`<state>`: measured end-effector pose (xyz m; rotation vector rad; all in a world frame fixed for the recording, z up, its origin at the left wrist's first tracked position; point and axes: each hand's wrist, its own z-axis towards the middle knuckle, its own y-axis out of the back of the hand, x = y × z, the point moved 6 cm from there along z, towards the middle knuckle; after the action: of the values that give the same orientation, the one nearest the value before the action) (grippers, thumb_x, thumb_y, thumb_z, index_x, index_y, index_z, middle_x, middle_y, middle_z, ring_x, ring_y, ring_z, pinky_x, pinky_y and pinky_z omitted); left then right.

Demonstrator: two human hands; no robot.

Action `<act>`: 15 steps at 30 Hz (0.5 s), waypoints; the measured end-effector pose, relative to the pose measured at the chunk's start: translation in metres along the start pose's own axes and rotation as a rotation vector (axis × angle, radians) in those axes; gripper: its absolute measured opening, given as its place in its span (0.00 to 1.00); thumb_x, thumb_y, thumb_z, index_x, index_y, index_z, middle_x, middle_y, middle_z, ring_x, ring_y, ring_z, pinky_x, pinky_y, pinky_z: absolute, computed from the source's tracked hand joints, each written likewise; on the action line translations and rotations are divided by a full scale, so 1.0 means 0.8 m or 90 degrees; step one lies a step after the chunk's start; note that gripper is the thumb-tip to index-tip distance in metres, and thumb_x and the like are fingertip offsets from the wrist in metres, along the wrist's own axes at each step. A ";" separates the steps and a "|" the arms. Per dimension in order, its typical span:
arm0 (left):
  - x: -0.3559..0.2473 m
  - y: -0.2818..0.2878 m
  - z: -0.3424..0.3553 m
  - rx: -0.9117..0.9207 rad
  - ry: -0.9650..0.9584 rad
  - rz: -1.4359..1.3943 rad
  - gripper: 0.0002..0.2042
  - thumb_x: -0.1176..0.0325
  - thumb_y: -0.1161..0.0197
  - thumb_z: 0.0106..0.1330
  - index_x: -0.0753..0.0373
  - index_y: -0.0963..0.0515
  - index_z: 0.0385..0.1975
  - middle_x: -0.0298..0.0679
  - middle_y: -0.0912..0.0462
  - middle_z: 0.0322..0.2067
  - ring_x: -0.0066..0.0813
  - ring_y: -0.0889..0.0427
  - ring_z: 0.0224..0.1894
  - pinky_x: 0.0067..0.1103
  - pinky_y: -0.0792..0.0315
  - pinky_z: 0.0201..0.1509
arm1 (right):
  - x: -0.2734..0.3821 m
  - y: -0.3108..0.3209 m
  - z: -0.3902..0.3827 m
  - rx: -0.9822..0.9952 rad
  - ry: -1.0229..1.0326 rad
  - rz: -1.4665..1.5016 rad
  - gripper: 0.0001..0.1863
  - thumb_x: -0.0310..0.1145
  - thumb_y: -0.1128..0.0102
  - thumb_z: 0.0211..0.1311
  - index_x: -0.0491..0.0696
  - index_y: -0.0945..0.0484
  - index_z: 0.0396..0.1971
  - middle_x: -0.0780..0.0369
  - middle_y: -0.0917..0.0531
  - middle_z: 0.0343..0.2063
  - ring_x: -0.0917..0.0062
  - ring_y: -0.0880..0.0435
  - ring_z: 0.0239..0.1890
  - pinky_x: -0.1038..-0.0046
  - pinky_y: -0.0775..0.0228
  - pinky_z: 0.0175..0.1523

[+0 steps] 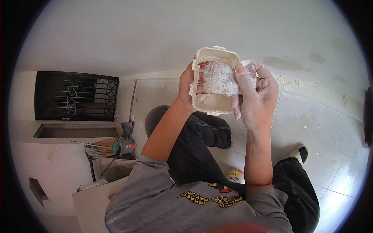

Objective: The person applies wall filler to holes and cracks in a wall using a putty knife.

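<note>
My left hand (186, 88) grips the left side of a small, off-white plastic tub (211, 108), its fingers partly hidden behind it. The tub is tilted, its inside facing me and smeared with whitish paste. A flat red scraper (221, 79), thickly coated in white putty, lies across the tub's opening. My right hand (258, 93) is closed on the scraper's right end, thumb on top. White powder covers that thumb and the fingers. The scraper's far left edge meets the tub's inner wall; whether it presses there I cannot tell.
A pale wall (155, 39) with damp patches stands ahead, white crumbs along its foot. A can with a yellow label (235, 175) sits on the tiled floor by my legs. Leftward are a black metal grille (77, 97), a grey bucket (127, 146) and long-handled tools.
</note>
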<state>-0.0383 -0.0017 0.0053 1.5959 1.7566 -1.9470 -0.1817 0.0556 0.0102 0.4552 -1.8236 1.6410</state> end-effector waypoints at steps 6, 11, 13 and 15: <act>0.002 -0.002 0.001 0.024 0.008 0.002 0.30 0.45 0.63 0.74 0.64 0.30 0.60 0.49 0.20 0.52 0.44 0.16 0.50 0.40 0.18 0.51 | 0.002 -0.003 -0.004 0.004 0.037 -0.041 0.12 0.29 0.42 0.70 0.34 0.26 0.42 0.62 0.21 0.17 0.86 0.28 0.08 0.84 0.43 0.10; 0.004 0.008 0.003 -0.035 -0.001 -0.019 0.31 0.42 0.62 0.74 0.64 0.30 0.60 0.49 0.21 0.53 0.43 0.17 0.51 0.40 0.19 0.53 | 0.006 0.006 -0.003 -0.024 0.007 -0.025 0.11 0.29 0.42 0.70 0.34 0.26 0.41 0.62 0.21 0.18 0.85 0.28 0.09 0.84 0.44 0.10; 0.003 0.012 0.001 -0.064 -0.004 0.012 0.31 0.42 0.61 0.74 0.64 0.30 0.60 0.49 0.21 0.53 0.43 0.18 0.52 0.39 0.20 0.54 | -0.004 0.013 0.004 -0.031 -0.037 0.021 0.10 0.29 0.42 0.70 0.35 0.26 0.38 0.62 0.21 0.19 0.86 0.29 0.09 0.84 0.46 0.10; -0.001 0.017 0.001 -0.091 -0.008 0.043 0.32 0.41 0.60 0.74 0.64 0.30 0.60 0.49 0.22 0.53 0.42 0.18 0.53 0.39 0.21 0.56 | -0.012 0.020 0.012 -0.034 -0.060 0.053 0.10 0.29 0.42 0.70 0.35 0.25 0.37 0.61 0.20 0.19 0.86 0.30 0.09 0.84 0.48 0.10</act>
<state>-0.0300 -0.0075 -0.0041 1.5707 1.7691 -1.7564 -0.1870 0.0475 -0.0083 0.4447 -1.9742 1.6473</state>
